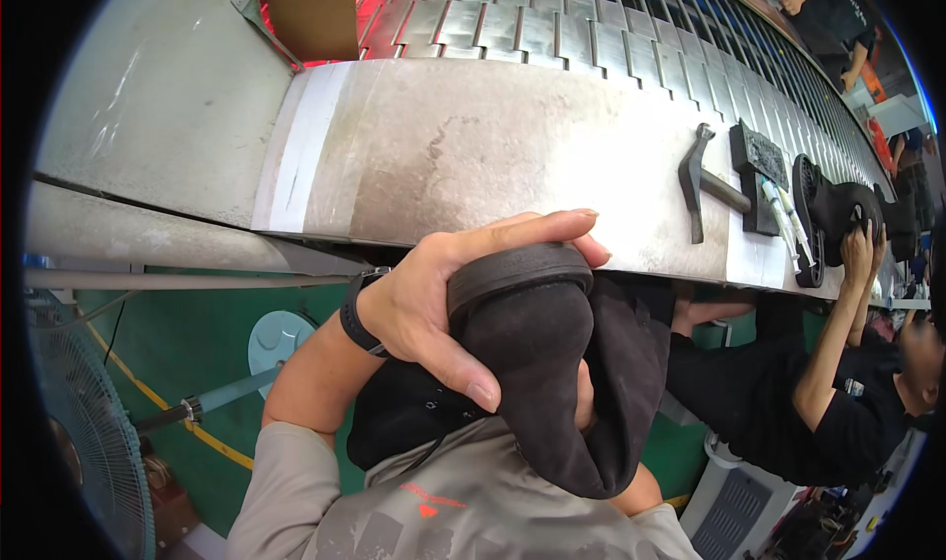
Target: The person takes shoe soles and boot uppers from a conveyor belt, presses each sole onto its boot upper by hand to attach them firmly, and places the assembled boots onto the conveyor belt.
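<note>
A dark suede-like boot (532, 363) with a thick black sole is held up close in front of my chest, its sole edge toward the bench. My left hand (434, 289), with a black watch on the wrist, is closed around the sole edge, thumb on the near side and fingers across the top. Most of my right hand (585, 399) is hidden behind the boot's folded shaft. Only a small part of it shows between the foot part and the shaft, closed against the boot.
Ahead lies a worn pale bench (473, 156) beside a metal slat conveyor (532, 33). A hammer (700, 180), a black block (759, 156) and pens (783, 220) lie right. There a co-worker's hands (859, 254) hold another dark boot (838, 210). A fan (89, 432) stands left.
</note>
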Demonstrator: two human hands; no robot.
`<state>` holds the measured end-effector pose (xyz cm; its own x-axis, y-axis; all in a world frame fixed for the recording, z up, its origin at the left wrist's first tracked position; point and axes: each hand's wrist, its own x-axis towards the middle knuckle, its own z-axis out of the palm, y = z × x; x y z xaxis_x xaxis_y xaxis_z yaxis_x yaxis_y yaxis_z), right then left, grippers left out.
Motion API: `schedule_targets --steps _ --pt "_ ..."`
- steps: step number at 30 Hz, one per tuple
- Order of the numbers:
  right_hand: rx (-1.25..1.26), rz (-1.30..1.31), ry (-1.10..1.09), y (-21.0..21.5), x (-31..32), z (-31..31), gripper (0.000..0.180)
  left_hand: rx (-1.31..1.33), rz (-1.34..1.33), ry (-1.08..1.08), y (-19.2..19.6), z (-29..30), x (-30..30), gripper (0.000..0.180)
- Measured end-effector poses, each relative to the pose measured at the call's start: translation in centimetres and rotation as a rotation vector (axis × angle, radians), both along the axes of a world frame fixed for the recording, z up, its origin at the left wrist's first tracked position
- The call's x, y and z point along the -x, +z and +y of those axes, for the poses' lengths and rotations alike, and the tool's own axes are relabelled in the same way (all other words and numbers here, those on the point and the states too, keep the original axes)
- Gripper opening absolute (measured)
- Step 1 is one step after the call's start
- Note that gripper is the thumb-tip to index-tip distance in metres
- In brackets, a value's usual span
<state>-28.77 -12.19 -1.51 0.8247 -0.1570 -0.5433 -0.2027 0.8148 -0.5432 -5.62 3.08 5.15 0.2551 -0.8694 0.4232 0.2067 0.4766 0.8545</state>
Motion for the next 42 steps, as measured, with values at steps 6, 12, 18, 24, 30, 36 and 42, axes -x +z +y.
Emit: schedule_targets --steps 6,12,18,24,30,36,42 --pt "0.009 0.005 0.003 0.2 -0.2 0.3 0.059 0.038 -0.042 0.002 -0.4 -0.2 -0.4 0.133" --pt "0.016 0.001 0.007 0.4 -0.6 0.3 0.055 0.03 -0.011 -0.009 -0.2 0.0 0.0 0.132" --pt "0.024 -0.01 0.011 0.8 -0.8 0.3 0.051 0.007 0.028 -0.006 -0.3 0.2 0.1 0.13" --pt "-0.005 -0.016 0.074 0.5 -1.1 1.3 0.047 -0.06 0.002 0.066 0.7 0.1 -0.3 0.122" --pt "-0.018 -0.006 0.12 0.3 -1.0 1.8 0.045 -0.179 0.088 0.278 3.1 1.2 0.0 0.08" --pt "0.228 0.151 0.216 4.3 -3.7 2.9 0.046 -0.386 -0.038 0.271 5.7 1.6 0.1 0.053" --pt "0.324 0.19 0.141 2.9 -2.7 3.0 0.049 -0.456 -0.097 0.438 5.7 1.8 1.8 0.05"
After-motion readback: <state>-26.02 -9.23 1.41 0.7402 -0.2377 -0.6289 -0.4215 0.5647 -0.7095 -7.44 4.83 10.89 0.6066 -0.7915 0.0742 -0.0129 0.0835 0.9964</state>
